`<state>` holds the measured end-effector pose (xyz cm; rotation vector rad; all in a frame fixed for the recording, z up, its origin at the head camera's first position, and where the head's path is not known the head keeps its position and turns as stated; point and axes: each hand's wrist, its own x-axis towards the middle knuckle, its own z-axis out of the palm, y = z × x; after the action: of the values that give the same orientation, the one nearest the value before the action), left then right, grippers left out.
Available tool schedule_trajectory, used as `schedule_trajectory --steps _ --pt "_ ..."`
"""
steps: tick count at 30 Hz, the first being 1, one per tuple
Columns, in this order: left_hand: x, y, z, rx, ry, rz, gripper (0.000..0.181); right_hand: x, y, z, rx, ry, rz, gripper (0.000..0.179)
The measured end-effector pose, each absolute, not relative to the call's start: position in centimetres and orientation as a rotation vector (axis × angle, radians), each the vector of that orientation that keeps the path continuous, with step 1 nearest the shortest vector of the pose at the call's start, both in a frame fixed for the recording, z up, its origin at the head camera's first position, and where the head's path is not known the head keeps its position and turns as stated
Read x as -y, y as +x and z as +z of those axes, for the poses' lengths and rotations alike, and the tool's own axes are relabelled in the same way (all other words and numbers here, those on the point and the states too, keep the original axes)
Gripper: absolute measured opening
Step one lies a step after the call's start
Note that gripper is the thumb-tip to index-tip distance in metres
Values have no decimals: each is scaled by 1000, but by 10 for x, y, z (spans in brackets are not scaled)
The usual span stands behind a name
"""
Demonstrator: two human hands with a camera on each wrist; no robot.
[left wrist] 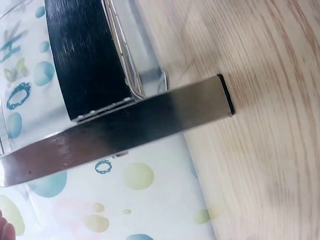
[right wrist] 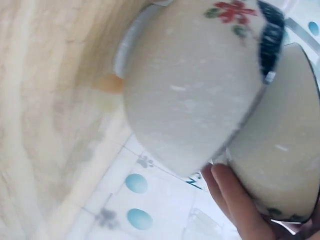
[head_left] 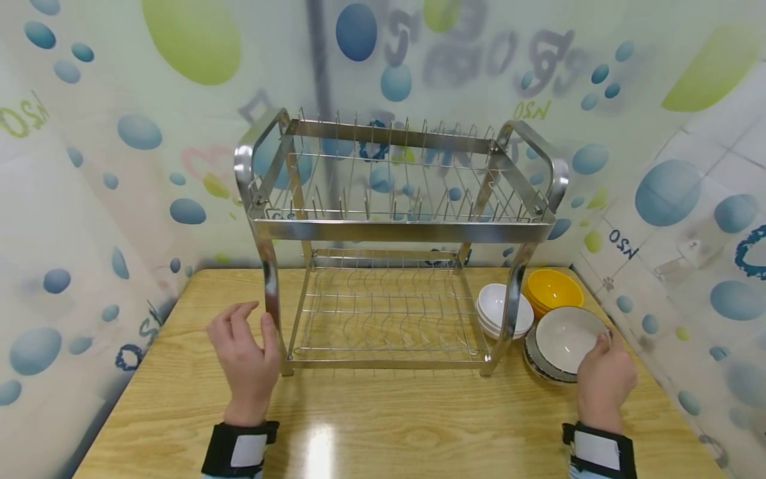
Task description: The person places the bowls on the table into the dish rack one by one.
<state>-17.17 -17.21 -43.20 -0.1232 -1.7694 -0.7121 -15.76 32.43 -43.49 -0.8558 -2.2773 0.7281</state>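
Note:
My right hand (head_left: 607, 382) grips a cream bowl (head_left: 565, 339) at its right rim, the thumb over the edge. Tilted, this bowl (right wrist: 280, 150) stands partly apart from the bowl beneath. That lower bowl (right wrist: 185, 90) has a dark patterned rim band and a red flower outside. In the head view it mostly hides under the held one. My left hand (head_left: 247, 362) holds nothing and is raised beside the left front leg of a two-tier metal dish rack (head_left: 401, 231), fingers loosely bent. Only its fingertips (left wrist: 7, 231) enter the left wrist view's corner.
Stacked white bowls (head_left: 499, 307) sit behind the rack's right front leg. Behind the cream bowls are stacked yellow bowls (head_left: 553, 289). The wooden table (head_left: 389, 426) meets a patterned wall covering (head_left: 664, 266) at the back and right. Upright wires line the rack's tiers.

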Motion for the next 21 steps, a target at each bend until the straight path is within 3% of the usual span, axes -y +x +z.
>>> schedule_trajectory --steps 21 --pt "124 -187 -430 1756 -316 -791 38 -302 -132 -387 2298 -840 928 48"
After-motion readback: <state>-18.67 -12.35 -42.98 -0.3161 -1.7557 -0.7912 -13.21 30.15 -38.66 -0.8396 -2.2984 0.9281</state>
